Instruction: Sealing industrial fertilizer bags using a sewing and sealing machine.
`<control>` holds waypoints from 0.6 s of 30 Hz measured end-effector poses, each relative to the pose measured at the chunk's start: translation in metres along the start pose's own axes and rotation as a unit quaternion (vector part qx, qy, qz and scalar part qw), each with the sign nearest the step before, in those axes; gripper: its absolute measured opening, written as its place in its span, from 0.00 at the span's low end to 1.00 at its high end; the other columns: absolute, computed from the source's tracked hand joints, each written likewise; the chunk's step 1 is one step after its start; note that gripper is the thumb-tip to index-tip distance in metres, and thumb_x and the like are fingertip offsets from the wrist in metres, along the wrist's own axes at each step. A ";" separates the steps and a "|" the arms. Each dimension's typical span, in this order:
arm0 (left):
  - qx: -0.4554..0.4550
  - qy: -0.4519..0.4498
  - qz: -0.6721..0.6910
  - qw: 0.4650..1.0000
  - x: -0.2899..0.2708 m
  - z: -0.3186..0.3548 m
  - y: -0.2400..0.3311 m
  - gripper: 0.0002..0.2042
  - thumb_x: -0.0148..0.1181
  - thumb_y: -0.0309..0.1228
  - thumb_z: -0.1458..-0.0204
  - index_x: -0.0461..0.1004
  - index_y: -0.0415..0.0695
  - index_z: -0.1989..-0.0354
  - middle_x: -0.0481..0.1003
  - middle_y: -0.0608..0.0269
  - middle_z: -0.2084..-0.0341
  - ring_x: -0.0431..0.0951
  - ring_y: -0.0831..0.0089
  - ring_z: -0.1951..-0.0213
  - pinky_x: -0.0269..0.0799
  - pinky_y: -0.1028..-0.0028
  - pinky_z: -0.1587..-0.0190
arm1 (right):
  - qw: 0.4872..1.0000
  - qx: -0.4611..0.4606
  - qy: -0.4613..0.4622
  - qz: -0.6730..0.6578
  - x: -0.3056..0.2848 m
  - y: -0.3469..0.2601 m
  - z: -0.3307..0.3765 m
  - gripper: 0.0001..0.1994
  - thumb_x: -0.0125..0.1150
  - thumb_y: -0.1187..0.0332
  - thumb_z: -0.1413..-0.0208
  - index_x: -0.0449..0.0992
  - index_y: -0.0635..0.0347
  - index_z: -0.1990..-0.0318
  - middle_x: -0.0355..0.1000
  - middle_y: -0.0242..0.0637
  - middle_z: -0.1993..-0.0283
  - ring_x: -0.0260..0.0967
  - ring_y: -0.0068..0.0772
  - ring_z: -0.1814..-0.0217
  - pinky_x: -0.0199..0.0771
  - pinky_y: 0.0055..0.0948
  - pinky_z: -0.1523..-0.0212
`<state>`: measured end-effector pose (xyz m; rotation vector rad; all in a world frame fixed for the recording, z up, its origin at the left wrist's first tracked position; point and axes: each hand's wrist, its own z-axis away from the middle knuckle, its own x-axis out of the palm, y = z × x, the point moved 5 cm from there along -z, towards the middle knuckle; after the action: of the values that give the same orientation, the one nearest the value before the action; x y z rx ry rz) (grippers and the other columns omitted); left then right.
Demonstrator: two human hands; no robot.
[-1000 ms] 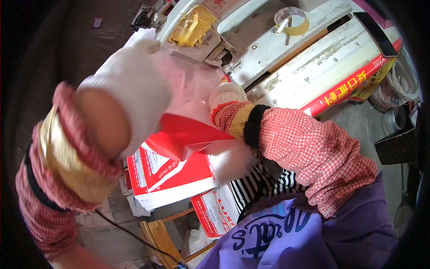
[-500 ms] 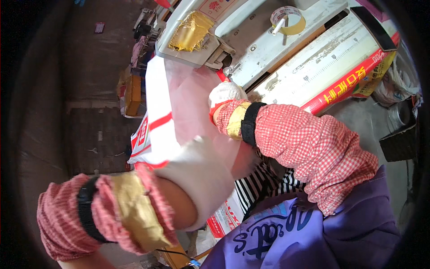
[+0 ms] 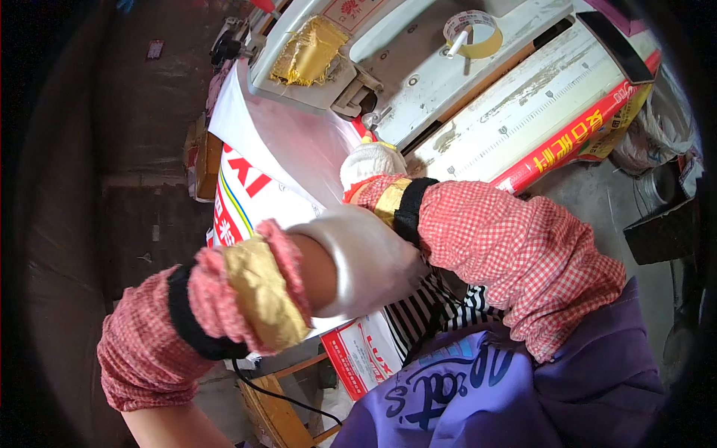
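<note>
Left grip: white-gloved, motion-blurred over the printed plastic sack; cannot tell whether closed. Right grip: white-gloved, at the sack's side by the pale machine; fingers hidden, closure likewise undetermined. Sack probably light, floppy, slippery; edge seems best hold. Count: sack, one; tape roll, one; yellow cloth pad, one.
</note>
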<state>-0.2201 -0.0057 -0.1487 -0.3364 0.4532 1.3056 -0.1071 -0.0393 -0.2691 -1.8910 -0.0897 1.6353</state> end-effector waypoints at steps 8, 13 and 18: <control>-0.138 0.139 -0.272 0.942 0.012 0.046 -0.094 0.27 0.66 0.42 0.59 0.69 0.51 0.48 0.70 0.66 0.50 0.67 0.64 0.46 0.55 0.65 0.38 | 0.973 0.029 0.225 -0.039 -0.015 0.009 0.016 0.12 0.58 0.64 0.53 0.79 0.61 0.63 0.77 0.40 0.67 0.75 0.37 0.67 0.75 0.39 0.70; -0.277 0.064 -0.212 0.935 -0.005 0.045 -0.097 0.08 0.62 0.37 0.58 0.79 0.54 0.67 0.76 0.68 0.67 0.73 0.65 0.55 0.68 0.66 0.52 | 0.999 0.033 0.042 0.009 -0.020 0.010 0.034 0.11 0.59 0.65 0.52 0.79 0.59 0.62 0.77 0.42 0.63 0.76 0.37 0.61 0.76 0.36 0.63; -0.045 0.107 -0.182 0.976 0.014 0.057 0.033 0.09 0.54 0.32 0.52 0.80 0.46 0.69 0.78 0.62 0.70 0.79 0.63 0.65 0.75 0.62 0.64 | 0.992 0.114 0.050 -0.017 -0.022 0.015 0.032 0.09 0.55 0.68 0.50 0.80 0.58 0.64 0.77 0.40 0.65 0.75 0.36 0.64 0.75 0.36 0.64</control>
<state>-0.2423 0.0411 -0.1060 -0.6109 0.4883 0.9360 -0.1464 -0.0479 -0.2579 -1.7814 0.1025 1.4586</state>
